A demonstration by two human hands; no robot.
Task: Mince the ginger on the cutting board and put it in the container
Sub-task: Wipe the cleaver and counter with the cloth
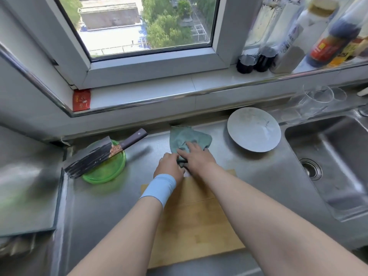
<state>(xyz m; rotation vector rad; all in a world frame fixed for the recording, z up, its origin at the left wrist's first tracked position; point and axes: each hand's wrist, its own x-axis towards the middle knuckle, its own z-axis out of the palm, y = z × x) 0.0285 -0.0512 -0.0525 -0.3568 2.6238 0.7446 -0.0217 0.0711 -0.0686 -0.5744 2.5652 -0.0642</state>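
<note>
Both of your hands are on the crumpled teal cloth (189, 139), just past the far edge of the pale wooden cutting board (191, 226). Your right hand (197, 159) lies flat on top, fingers straight and pressing down. Your left hand (169, 166), the one with the light-blue wristband (159, 188), has its fingertips hidden in the fold, so I cannot tell whether it pinches the cloth.

No ginger shows anywhere — the board under your forearms looks bare, and the round green plastic container (111, 172), left of your grip, is half covered. That cover is the worry: the dark-bladed cleaver with the brown handle (89, 158) lies across the container's rim, its blade overhanging. A wide leftward sweep of the cloth, or a bump from your left arm, could tip it off and send it skating over the steel counter (249, 176). Right of your grip, the shallow grey bowl (253, 129) sits near enough for a careless swipe to shove it toward the sink (338, 166).
</note>
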